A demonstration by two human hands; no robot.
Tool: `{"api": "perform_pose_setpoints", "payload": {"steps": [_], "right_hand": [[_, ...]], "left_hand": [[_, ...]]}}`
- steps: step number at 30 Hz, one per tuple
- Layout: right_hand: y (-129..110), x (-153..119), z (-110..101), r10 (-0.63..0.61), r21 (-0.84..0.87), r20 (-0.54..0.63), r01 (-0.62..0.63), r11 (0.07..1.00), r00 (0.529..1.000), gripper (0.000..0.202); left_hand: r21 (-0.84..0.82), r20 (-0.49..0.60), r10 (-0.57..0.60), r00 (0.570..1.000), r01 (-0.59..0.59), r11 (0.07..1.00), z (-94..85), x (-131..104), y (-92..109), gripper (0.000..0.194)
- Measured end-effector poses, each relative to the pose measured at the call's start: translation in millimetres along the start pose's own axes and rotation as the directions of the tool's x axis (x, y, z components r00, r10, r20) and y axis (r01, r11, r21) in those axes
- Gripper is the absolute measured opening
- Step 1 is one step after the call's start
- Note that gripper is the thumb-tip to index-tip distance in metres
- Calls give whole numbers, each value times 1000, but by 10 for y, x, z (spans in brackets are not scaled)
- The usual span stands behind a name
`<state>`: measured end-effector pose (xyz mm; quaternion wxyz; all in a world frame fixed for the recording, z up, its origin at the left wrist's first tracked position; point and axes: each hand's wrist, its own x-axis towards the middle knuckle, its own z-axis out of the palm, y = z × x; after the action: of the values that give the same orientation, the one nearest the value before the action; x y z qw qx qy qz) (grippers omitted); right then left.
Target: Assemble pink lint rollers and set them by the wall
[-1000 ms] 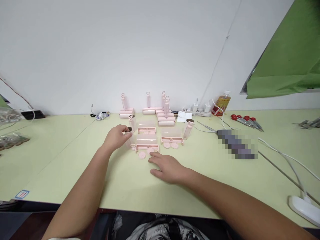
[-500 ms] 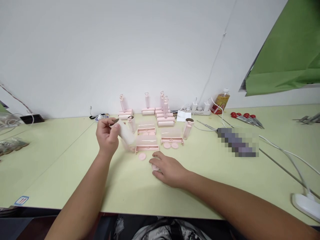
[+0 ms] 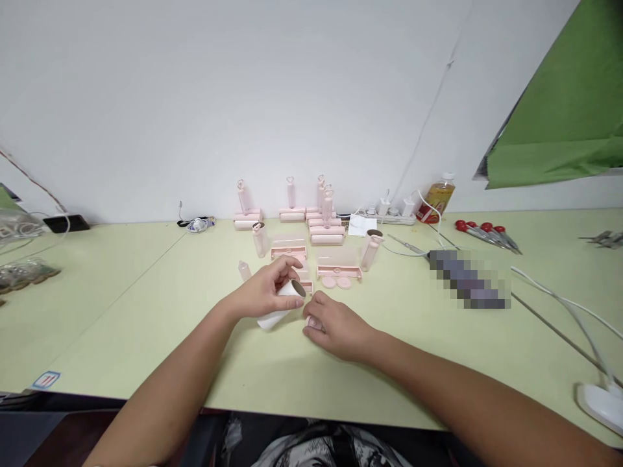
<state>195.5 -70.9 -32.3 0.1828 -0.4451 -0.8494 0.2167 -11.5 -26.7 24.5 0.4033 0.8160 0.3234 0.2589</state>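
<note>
My left hand (image 3: 265, 290) is closed round a white sticky-paper roll (image 3: 273, 318), tilted, with the open end of its brown cardboard core towards my right hand. Close beside that end, my right hand (image 3: 341, 327) pinches a round pink end cap (image 3: 314, 322) just above the table. Behind my hands lie pink cases with clear lids, such as the open case (image 3: 339, 272). Two flat pink discs (image 3: 335, 283) rest in front of it. Another open case (image 3: 307, 285) is partly hidden by my left hand. A clear pink handle (image 3: 244, 270) stands left of it.
Rolls with pink handles stand at the left (image 3: 260, 240) and right (image 3: 372, 250). Several lint rollers (image 3: 326, 235) line the wall. A power strip (image 3: 402, 219), a drink bottle (image 3: 437, 200), red-handled tools (image 3: 487, 233) and cables lie towards the right.
My left hand has brought the roll right and down, turning its open end towards my right hand. The right hand has drawn its fingers closer round the pink cap.
</note>
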Motion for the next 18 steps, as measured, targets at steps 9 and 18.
{"api": "perform_pose_setpoints", "payload": {"steps": [9, 18], "right_hand": [[77, 52, 16, 249, 572, -274, -51, 818, 929, 23], [53, 56, 92, 238, 774, -243, 40, 632, 940, 26]], "left_hand": [[201, 55, -81, 995, 69, 977, -46, 19, -35, 47], [327, 17, -51, 999, 43, 944, 161, 37, 29, 47]]}}
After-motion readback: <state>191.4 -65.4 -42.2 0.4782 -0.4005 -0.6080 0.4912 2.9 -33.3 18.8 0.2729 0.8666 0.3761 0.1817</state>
